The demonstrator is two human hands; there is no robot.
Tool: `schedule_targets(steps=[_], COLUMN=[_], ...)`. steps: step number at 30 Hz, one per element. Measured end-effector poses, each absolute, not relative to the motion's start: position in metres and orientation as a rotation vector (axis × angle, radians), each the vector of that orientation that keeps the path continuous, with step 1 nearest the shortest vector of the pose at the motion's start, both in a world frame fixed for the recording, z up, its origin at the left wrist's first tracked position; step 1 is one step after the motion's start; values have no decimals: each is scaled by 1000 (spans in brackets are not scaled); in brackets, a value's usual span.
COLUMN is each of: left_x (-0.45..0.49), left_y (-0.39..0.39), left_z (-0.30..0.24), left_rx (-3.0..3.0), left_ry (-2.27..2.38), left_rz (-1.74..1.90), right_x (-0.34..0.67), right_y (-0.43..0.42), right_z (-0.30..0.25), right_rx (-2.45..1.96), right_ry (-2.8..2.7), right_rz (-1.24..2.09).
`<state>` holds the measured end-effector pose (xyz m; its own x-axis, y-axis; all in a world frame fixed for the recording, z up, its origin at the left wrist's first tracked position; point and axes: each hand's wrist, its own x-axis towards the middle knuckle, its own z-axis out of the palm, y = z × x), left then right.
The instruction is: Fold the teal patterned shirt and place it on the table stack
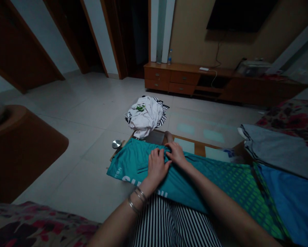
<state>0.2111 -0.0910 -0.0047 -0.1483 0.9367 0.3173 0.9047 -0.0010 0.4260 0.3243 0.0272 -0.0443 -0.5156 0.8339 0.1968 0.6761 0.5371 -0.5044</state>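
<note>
Both my hands rest on a teal sports jersey [133, 156] of smooth fabric with green dots.
It lies under my palms, its long axis running left to right and its left end nearest my left hand [156, 167]. That hand is pressed flat, fingers together. The large white lettering by that wrist is half covered, and the small white characters further left are too small to read. My right hand [177, 153], touching the left just beyond it, curls its fingers into a fold at the far edge.
</note>
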Motion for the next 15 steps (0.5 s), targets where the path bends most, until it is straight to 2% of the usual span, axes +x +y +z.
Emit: schedule_targets(steps=[5,10,15], left_x=[215,185,179], left_y=[-77,-75,-69], left_z=[-16,-12,-4], left_rx=[1959,1787,1741], left_ry=[2302,2174,2156], left_rz=[684,943,999], right_x=[336,356,358], right_y=[40,39,24], right_z=[-46,-43,-32], right_rx=[-1244,-1136,-973], right_ry=[-2264,-2205,-2248], right_rz=[606,658,601])
